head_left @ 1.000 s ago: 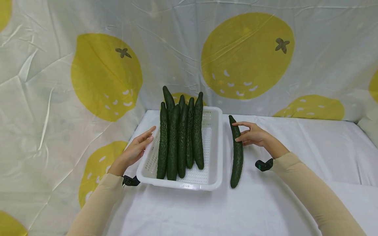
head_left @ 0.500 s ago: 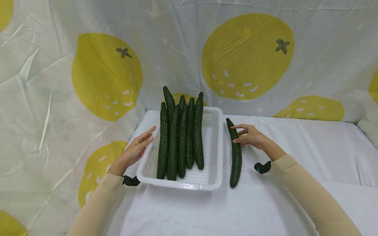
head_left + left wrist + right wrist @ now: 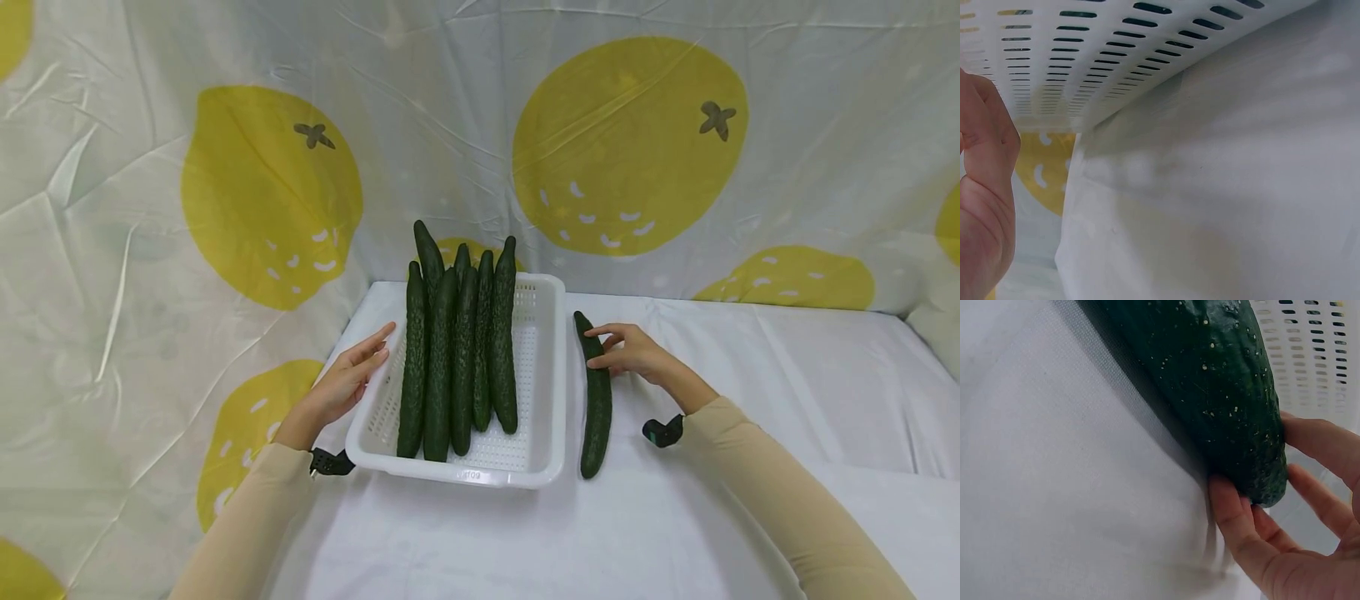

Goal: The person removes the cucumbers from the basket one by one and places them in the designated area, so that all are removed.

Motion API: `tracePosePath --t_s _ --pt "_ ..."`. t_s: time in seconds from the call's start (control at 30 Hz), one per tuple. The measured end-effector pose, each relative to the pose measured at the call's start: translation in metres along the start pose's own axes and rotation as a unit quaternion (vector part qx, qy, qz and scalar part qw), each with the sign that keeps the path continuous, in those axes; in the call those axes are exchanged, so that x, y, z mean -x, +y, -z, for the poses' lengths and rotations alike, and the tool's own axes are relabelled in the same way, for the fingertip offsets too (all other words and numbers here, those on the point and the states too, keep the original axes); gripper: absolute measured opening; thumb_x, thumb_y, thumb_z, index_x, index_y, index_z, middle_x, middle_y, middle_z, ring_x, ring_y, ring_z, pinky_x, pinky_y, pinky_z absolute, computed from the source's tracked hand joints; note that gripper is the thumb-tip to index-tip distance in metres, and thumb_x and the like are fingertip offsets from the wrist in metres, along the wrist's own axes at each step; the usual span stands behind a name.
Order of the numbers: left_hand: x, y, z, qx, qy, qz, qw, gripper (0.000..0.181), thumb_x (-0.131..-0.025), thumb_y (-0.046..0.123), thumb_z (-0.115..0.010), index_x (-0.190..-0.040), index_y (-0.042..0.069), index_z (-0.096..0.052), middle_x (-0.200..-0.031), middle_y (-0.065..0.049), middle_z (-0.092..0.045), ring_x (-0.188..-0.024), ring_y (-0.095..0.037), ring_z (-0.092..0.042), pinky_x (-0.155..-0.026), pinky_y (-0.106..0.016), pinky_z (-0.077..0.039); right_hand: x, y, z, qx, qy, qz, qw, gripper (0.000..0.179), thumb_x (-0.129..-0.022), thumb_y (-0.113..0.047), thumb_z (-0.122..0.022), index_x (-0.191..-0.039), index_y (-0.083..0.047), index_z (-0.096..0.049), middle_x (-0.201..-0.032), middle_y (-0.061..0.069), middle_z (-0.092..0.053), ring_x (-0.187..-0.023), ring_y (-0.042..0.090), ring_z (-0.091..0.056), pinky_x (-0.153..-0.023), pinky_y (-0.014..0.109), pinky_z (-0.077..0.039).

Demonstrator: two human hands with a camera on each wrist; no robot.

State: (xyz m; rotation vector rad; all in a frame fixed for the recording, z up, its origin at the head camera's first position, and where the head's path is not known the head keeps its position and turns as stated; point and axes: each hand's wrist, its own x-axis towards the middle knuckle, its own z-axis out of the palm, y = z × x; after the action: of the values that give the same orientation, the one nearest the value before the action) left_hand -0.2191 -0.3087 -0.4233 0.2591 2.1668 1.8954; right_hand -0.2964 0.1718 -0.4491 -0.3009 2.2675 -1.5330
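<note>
A white perforated plastic basket [image 3: 551, 375] stands on the table. Several dark green cucumbers [image 3: 504, 350] lean side by side in it, their far ends rising past the back rim. Along the basket's left side, my left hand [image 3: 341, 383] has its fingers straight, close against the rim; the left wrist view shows that hand beside the slotted basket wall [image 3: 1072, 56]. To the right of the basket is a single cucumber [image 3: 597, 408]. My right hand [image 3: 633, 354] pinches it near its far end, and in the right wrist view fingers [image 3: 1235, 515] lie on both sides of the cucumber tip.
White cloth [image 3: 465, 542] covers the table. A lemon-print curtain [image 3: 442, 125] hangs behind and along the left. Black wrist cameras [image 3: 663, 431] sit on both wrists.
My right hand has shifted slightly left and nearer, and the far end of the single cucumber has moved with it. The left hand and the basket have stayed in place.
</note>
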Motion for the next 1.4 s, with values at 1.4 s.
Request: tracePosePath --t_s 1.4 --pt "0.000 -0.001 -0.002 0.016 -0.008 -0.006 0.9998 0.057 -0.108 0.020 -0.045 -0.160 0.018 -0.021 -0.160 -0.015 -0.013 -0.051 -0.003 -0.032 -0.050 -0.015 -0.034 0.009 -0.112 0.025 -0.012 0.010 0.070 0.9974 0.056 -0.095 -0.013 -0.070 -0.144 0.001 -0.047 -0.128 0.026 -0.055 -0.092 0.019 -0.066 -0.088 0.043 -0.054"
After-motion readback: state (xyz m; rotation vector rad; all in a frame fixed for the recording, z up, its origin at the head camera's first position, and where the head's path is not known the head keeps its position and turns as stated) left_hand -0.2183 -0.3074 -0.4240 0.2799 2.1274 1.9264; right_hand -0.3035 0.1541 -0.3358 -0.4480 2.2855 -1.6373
